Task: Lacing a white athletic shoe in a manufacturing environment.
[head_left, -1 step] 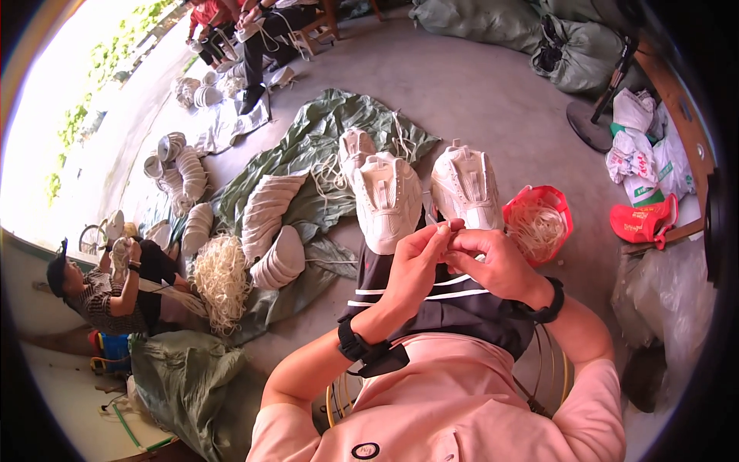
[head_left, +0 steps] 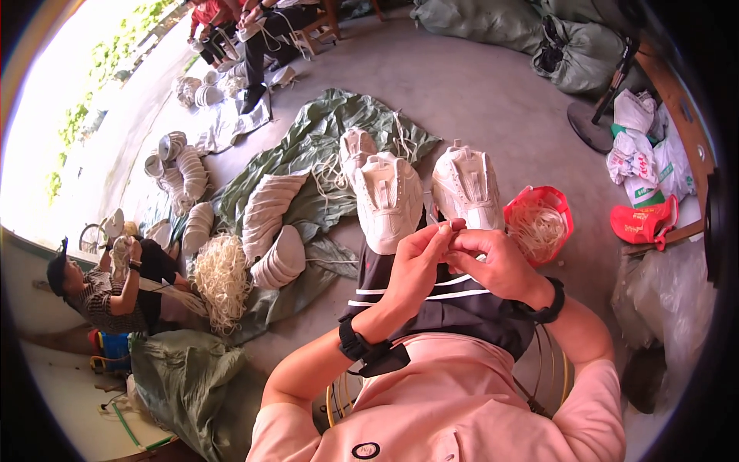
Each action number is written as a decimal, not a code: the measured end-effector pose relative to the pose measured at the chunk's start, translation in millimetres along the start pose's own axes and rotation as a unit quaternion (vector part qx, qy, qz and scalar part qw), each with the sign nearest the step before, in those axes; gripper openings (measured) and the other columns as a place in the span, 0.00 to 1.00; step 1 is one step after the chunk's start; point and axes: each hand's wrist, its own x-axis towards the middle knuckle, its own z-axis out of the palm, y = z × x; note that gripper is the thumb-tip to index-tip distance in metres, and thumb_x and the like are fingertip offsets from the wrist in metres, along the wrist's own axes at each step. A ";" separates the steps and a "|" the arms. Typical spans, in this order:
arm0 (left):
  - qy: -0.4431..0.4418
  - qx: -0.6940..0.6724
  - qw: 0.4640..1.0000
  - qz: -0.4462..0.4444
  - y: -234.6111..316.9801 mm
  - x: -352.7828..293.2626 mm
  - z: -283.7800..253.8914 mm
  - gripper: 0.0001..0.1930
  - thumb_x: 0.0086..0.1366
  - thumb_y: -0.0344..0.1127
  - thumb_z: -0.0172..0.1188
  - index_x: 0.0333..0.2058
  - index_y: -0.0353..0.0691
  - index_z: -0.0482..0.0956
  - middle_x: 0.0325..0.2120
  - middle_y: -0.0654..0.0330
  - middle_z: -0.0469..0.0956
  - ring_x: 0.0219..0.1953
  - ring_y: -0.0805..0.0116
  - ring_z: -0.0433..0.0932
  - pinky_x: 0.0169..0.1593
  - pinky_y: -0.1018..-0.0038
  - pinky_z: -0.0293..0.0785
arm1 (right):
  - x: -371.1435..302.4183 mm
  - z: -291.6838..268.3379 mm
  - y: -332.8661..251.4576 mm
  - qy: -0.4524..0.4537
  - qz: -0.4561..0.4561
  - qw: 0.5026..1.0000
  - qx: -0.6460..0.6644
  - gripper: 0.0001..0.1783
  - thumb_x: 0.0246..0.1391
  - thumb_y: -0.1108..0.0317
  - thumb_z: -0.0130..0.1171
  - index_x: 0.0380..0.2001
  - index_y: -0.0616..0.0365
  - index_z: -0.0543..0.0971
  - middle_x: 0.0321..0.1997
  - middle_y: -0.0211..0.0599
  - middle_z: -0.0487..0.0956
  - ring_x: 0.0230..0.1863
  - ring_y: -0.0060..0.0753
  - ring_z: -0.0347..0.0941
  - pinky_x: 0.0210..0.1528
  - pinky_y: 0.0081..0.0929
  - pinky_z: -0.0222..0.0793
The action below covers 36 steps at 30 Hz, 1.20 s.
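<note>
My left hand point(head_left: 422, 256) and my right hand point(head_left: 496, 262) meet over my lap, fingertips pinched together. Something small and pale seems to be between them, too small to make out. Just beyond my hands, two white sneakers without laces, a left one point(head_left: 388, 202) and a right one point(head_left: 466, 183), rest at my knees with their toes toward me. Behind the left sneaker is another white shoe point(head_left: 357, 145). To the right of my right hand, a red bag point(head_left: 570, 218) holds a tangle of pale laces point(head_left: 535, 228).
Left of my legs, a green tarp point(head_left: 265, 173) bears stacked white shoe parts point(head_left: 268, 212) and a heap of laces point(head_left: 222, 281). A co-worker point(head_left: 100, 289) holds a shoe at far left; others point(head_left: 265, 23) sit at the back. Sacks point(head_left: 581, 58) and a fan base point(head_left: 589, 127) stand right.
</note>
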 end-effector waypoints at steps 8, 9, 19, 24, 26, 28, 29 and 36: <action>-0.028 -0.011 1.000 -0.008 0.7 -1.8 -5.7 0.20 0.75 0.42 0.48 0.53 0.31 0.76 0.38 0.61 0.81 0.37 0.78 0.77 0.38 0.79 0.74 | 0.8 2.3 -8.2 -0.015 0.012 0.999 -0.033 0.09 0.62 0.71 0.57 0.35 0.67 0.81 0.28 0.34 0.81 0.32 0.17 0.74 0.37 0.23 0.72; -0.028 -0.011 1.000 -0.007 0.8 -1.6 -5.1 0.20 0.75 0.42 0.48 0.53 0.31 0.76 0.38 0.61 0.81 0.37 0.78 0.77 0.38 0.79 0.74 | 0.5 2.6 -8.5 -0.018 0.015 0.999 -0.030 0.08 0.62 0.72 0.57 0.36 0.67 0.81 0.29 0.35 0.82 0.32 0.18 0.75 0.37 0.23 0.73; -0.002 -0.024 0.999 -0.030 5.3 0.3 0.2 0.19 0.74 0.42 0.50 0.52 0.33 0.78 0.39 0.64 0.80 0.35 0.81 0.75 0.34 0.82 0.70 | 0.1 5.6 -5.4 -0.016 0.013 1.000 -0.008 0.08 0.62 0.73 0.57 0.39 0.66 0.82 0.31 0.36 0.83 0.34 0.18 0.76 0.38 0.22 0.74; 0.000 -0.046 0.998 -0.049 10.6 0.1 -2.1 0.19 0.74 0.42 0.50 0.52 0.33 0.78 0.45 0.59 0.82 0.38 0.80 0.77 0.35 0.83 0.69 | 0.3 5.7 1.2 -0.025 0.020 0.999 0.008 0.08 0.62 0.73 0.56 0.38 0.66 0.82 0.30 0.33 0.82 0.33 0.17 0.75 0.37 0.21 0.73; 0.014 -0.045 0.998 -0.051 11.5 0.9 -3.5 0.19 0.74 0.42 0.49 0.52 0.32 0.78 0.46 0.57 0.81 0.39 0.78 0.78 0.34 0.82 0.68 | 0.3 5.6 1.5 -0.028 0.020 0.999 0.014 0.08 0.63 0.72 0.56 0.37 0.66 0.82 0.30 0.32 0.81 0.33 0.17 0.74 0.37 0.21 0.73; 0.016 -0.047 0.997 -0.052 10.1 3.6 -6.0 0.19 0.74 0.42 0.49 0.51 0.32 0.78 0.46 0.56 0.81 0.39 0.77 0.78 0.35 0.82 0.69 | 1.2 4.9 1.6 -0.036 0.025 0.999 0.002 0.09 0.63 0.71 0.56 0.37 0.66 0.82 0.28 0.30 0.80 0.31 0.16 0.72 0.36 0.20 0.72; 0.017 -0.047 0.997 -0.052 9.3 5.1 -7.7 0.19 0.74 0.42 0.49 0.51 0.32 0.77 0.46 0.56 0.81 0.39 0.76 0.78 0.35 0.81 0.70 | 1.8 5.4 1.6 -0.037 0.026 0.999 0.002 0.09 0.63 0.71 0.56 0.37 0.66 0.82 0.28 0.30 0.80 0.31 0.16 0.72 0.36 0.20 0.72; 0.018 -0.087 0.994 -0.066 7.5 12.9 -14.9 0.20 0.74 0.43 0.49 0.52 0.31 0.76 0.48 0.52 0.80 0.45 0.67 0.80 0.45 0.73 0.75 | 4.7 4.1 5.7 -0.038 0.028 0.999 0.004 0.10 0.63 0.69 0.56 0.37 0.65 0.82 0.27 0.28 0.79 0.29 0.14 0.70 0.33 0.19 0.70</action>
